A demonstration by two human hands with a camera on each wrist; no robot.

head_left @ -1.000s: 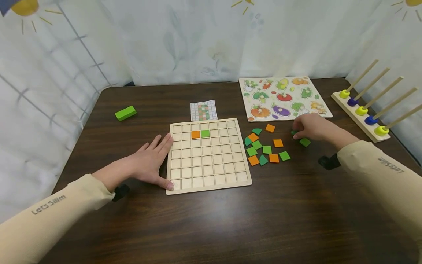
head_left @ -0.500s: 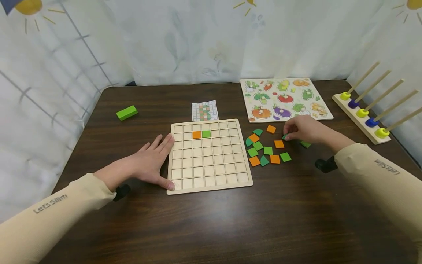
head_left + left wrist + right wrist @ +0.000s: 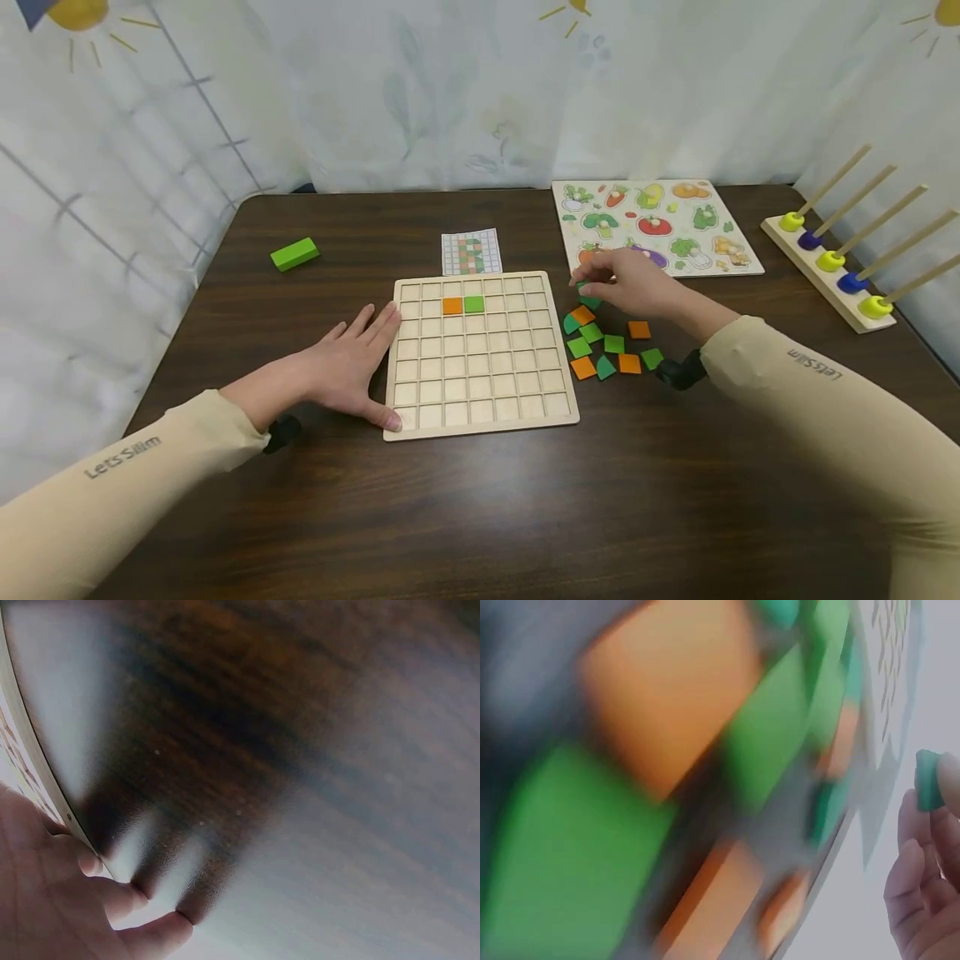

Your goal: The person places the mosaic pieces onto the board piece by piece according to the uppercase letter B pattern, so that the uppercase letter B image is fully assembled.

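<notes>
A pale wooden grid board point(image 3: 480, 350) lies on the dark table, one orange square tile point(image 3: 452, 306) and one light green square tile point(image 3: 474, 303) side by side in its second row. My left hand point(image 3: 348, 362) rests at the board's left edge, fingers spread, thumb on the lower left corner; the left wrist view has this hand point(image 3: 67, 900) against the rim. Above the loose tiles point(image 3: 591, 332) right of the board, my right hand point(image 3: 630, 283) pinches a dark green tile point(image 3: 929, 780) between thumb and fingers. Its full outline is partly covered by the fingers.
A small printed pattern card point(image 3: 471, 252) lies behind the board. At the back right is a vegetable puzzle board point(image 3: 720, 221), and beyond it a peg stand point(image 3: 825, 271) with yellow and blue rings. A green block point(image 3: 295, 254) lies at the back left.
My right hand has moved left, carrying the dark green tile from the right side of the loose tiles toward the grid board. My left hand has stayed at the board's edge.
</notes>
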